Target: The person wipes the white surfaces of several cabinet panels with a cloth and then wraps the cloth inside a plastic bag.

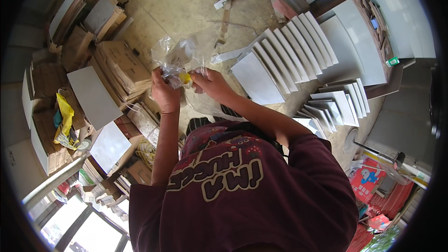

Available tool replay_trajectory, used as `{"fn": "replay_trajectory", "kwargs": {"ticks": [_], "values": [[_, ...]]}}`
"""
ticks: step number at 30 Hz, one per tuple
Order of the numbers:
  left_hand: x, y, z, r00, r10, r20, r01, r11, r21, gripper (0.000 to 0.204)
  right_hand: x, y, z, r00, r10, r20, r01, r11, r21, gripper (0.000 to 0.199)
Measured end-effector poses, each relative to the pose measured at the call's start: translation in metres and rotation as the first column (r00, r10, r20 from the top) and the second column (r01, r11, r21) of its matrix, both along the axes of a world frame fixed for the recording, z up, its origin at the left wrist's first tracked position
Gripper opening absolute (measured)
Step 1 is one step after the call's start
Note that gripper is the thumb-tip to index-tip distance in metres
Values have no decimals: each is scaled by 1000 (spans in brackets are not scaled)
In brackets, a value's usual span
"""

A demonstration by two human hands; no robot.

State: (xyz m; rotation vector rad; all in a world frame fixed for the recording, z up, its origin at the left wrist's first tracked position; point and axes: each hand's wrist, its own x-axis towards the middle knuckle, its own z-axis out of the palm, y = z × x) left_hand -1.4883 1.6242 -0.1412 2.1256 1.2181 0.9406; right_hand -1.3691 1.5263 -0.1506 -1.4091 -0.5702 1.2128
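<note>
A crumpled clear plastic bag (196,46) is held up in front of my body, its loose film spreading beyond my hands and hanging below them. My left hand (166,94) is closed on the bag's left side, the fingers bunched around the film. From the right, my right hand (212,85) pinches the bag beside a small yellow piece (185,78). That piece lies between my two hands; whether it is inside the bag or on it, I cannot tell.
Rows of upright grey tiles (257,75) stand on the floor at the right, with smaller ones (343,105) nearer me. Cardboard boxes (123,63) and a leaning pale slab (94,97) are at the left. A yellow bag (66,114) lies on boxes farther left.
</note>
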Motion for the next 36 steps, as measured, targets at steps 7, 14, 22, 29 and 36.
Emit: {"fn": "replay_trajectory", "kwargs": {"ticks": [7,14,22,29,36], "values": [[33,42,4,977,-177,-117,179,984,1,48,32,53,36,982,32,189,-40,998,38,52],[65,86,24,917,-334,-220,345,938,14,61,69,125,9,995,-101,-22,100,995,-30,59],[78,196,33,874,-485,-15,485,874,-23,68,80,224,15,907,-287,-309,305,952,12,32],[75,287,33,777,-614,139,629,760,-162,69,95,299,-7,931,-328,-160,337,941,31,28],[82,341,24,821,-390,418,540,769,-342,61,131,347,0,896,-426,-124,428,904,-13,28]]}}
